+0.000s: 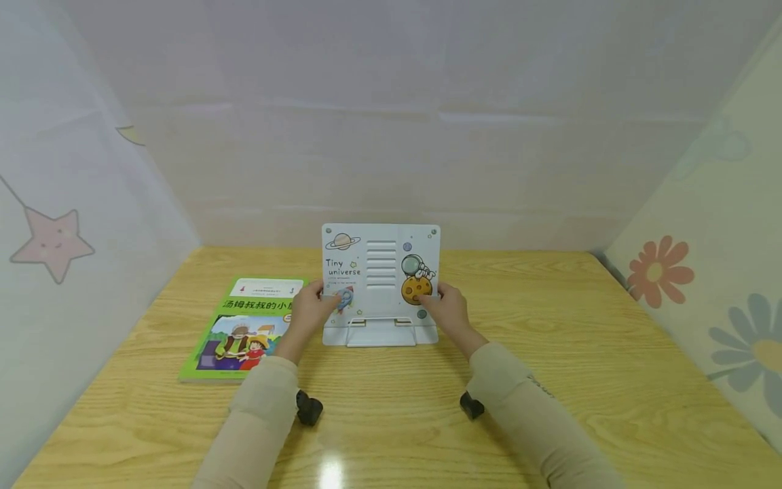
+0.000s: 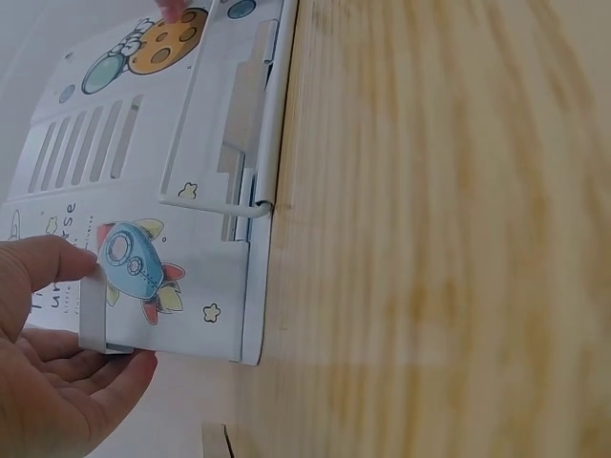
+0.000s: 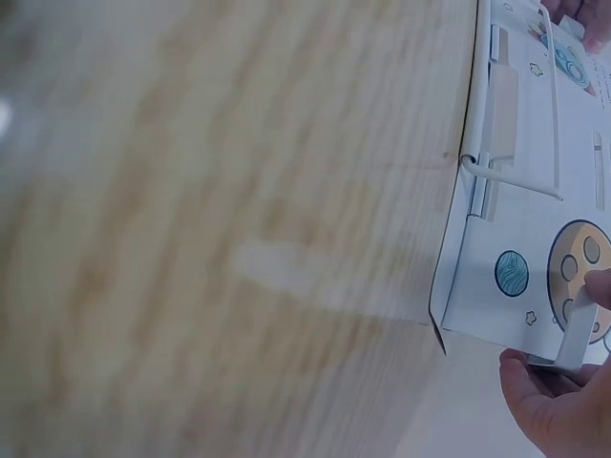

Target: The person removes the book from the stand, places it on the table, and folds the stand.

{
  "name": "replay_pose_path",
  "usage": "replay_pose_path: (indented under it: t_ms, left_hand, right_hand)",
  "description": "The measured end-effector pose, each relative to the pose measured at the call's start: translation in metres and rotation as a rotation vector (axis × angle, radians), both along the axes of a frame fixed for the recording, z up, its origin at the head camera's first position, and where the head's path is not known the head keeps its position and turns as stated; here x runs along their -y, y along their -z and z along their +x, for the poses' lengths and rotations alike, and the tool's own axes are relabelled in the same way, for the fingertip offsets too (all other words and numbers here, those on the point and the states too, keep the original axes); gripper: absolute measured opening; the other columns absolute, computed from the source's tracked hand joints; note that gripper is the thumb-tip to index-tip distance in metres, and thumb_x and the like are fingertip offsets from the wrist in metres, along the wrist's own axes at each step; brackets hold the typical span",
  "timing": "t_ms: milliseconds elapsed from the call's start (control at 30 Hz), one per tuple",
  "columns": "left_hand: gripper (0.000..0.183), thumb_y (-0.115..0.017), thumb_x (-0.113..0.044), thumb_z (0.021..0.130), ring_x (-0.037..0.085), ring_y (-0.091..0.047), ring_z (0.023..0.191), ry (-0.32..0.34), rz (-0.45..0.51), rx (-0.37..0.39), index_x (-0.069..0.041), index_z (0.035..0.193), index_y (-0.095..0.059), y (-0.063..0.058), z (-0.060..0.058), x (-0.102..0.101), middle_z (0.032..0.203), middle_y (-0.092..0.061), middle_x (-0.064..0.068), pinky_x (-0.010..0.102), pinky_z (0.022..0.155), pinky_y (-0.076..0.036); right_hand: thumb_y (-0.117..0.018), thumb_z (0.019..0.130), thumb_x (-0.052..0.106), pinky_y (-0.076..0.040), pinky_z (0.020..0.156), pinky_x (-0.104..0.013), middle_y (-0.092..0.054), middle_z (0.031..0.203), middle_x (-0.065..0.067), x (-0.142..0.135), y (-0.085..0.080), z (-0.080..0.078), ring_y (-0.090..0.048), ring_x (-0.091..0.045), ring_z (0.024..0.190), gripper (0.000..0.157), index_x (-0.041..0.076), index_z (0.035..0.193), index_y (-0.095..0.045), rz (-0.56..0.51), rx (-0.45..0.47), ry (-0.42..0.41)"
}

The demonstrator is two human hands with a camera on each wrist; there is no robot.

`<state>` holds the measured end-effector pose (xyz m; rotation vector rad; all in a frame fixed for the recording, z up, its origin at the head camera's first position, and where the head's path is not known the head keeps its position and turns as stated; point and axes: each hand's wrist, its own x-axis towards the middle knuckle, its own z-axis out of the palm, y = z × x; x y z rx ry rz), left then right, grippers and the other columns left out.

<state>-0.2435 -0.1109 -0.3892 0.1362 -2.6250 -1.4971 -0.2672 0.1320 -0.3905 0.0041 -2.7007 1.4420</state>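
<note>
A white book stand printed with planets, a rocket, an astronaut and the words "Tiny universe" stands upright on the wooden table, its wire page holder folded across the bottom front. My left hand grips its left edge, thumb over the front near the rocket, fingers behind. On the opposite edge my right hand does the same, thumb by the orange planet. Both wrist views show a narrow pale strip at the panel's edge beneath the thumb. The stand's back is hidden.
A green picture book lies flat on the table to the left, partly covered by my left hand and forearm. Pale cloth walls close in the table at the back and sides, with printed flowers at right and a star at left.
</note>
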Motion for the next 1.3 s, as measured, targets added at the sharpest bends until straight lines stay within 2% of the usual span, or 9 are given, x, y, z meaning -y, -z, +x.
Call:
replay_pose_path:
  t_ms: [233, 467, 700, 833, 967, 1133, 1233, 1300]
  left_hand:
    - [0.035, -0.06, -0.019, 0.079, 0.026, -0.052, 0.094, 0.023, -0.025, -0.01, -0.004, 0.11, -0.055, -0.002, 0.004, 0.0, 0.105, -0.056, 0.013, 0.036, 0.077, -0.045]
    - [0.033, -0.06, -0.019, 0.077, 0.024, -0.053, 0.091, 0.045, -0.065, -0.014, -0.003, 0.106, -0.056, -0.001, 0.006, 0.001, 0.105, -0.057, 0.012, 0.035, 0.074, -0.046]
    - [0.038, -0.061, -0.02, 0.076, 0.021, -0.055, 0.087, 0.052, -0.108, -0.019, -0.004, 0.11, -0.056, 0.001, 0.014, 0.002, 0.104, -0.058, 0.011, 0.031, 0.069, -0.047]
    - [0.03, -0.061, -0.021, 0.076, 0.018, -0.055, 0.071, 0.051, -0.141, -0.048, -0.003, 0.1, -0.06, 0.0, 0.022, 0.002, 0.093, -0.061, 0.011, 0.027, 0.055, -0.045]
    - [0.025, -0.061, -0.02, 0.074, 0.016, -0.052, 0.058, 0.029, -0.119, -0.032, -0.003, 0.092, -0.06, -0.002, 0.03, 0.0, 0.082, -0.061, 0.009, 0.024, 0.044, -0.04]
    - [0.027, -0.062, -0.019, 0.072, 0.017, -0.053, 0.063, 0.0, -0.08, -0.012, -0.004, 0.094, -0.058, -0.002, 0.037, -0.005, 0.083, -0.06, 0.008, 0.024, 0.048, -0.044]
    - [0.027, -0.061, -0.017, 0.07, 0.018, -0.053, 0.066, -0.016, -0.083, -0.023, -0.003, 0.093, -0.057, -0.004, 0.041, -0.008, 0.085, -0.059, 0.008, 0.025, 0.051, -0.045]
    - [0.027, -0.061, -0.016, 0.068, 0.018, -0.053, 0.067, -0.032, -0.093, -0.03, -0.003, 0.092, -0.057, -0.005, 0.044, -0.011, 0.085, -0.058, 0.009, 0.026, 0.052, -0.045]
  right_hand:
    - [-0.058, 0.081, 0.015, -0.043, 0.082, -0.037, -0.053, 0.112, -0.017, -0.002, -0.001, -0.002, -0.05, -0.027, 0.101, 0.039, -0.003, 0.114, -0.051, 0.015, 0.014, -0.016]
    - [-0.057, 0.082, 0.015, -0.038, 0.087, -0.04, -0.05, 0.115, -0.02, -0.009, -0.004, -0.002, -0.045, -0.03, 0.108, 0.039, -0.006, 0.114, -0.05, 0.062, 0.0, -0.071]
    - [-0.057, 0.081, 0.015, -0.043, 0.081, -0.039, -0.052, 0.112, -0.021, -0.014, -0.005, -0.004, -0.049, -0.027, 0.1, 0.038, -0.007, 0.112, -0.052, 0.123, -0.034, -0.122]
    - [-0.057, 0.081, 0.014, -0.045, 0.076, -0.035, -0.056, 0.107, -0.02, -0.015, -0.006, -0.005, -0.052, -0.025, 0.092, 0.037, -0.007, 0.11, -0.053, 0.163, -0.052, -0.153]
    - [-0.057, 0.08, 0.013, -0.046, 0.072, -0.035, -0.056, 0.105, -0.022, -0.015, -0.007, -0.006, -0.053, -0.025, 0.088, 0.037, -0.008, 0.11, -0.053, 0.214, -0.083, -0.18]
    - [-0.057, 0.081, 0.013, -0.04, 0.085, -0.039, -0.049, 0.115, -0.024, -0.016, -0.009, -0.007, -0.046, -0.031, 0.105, 0.043, -0.009, 0.117, -0.047, 0.23, -0.052, -0.191]
    - [-0.056, 0.082, 0.013, -0.037, 0.088, -0.041, -0.046, 0.119, -0.023, -0.017, -0.011, -0.007, -0.041, -0.033, 0.111, 0.045, -0.009, 0.12, -0.044, 0.225, -0.026, -0.198]
    - [-0.055, 0.083, 0.012, -0.04, 0.085, -0.039, -0.047, 0.119, -0.022, -0.017, -0.012, -0.008, -0.044, -0.031, 0.108, 0.045, -0.008, 0.121, -0.043, 0.21, -0.006, -0.203]
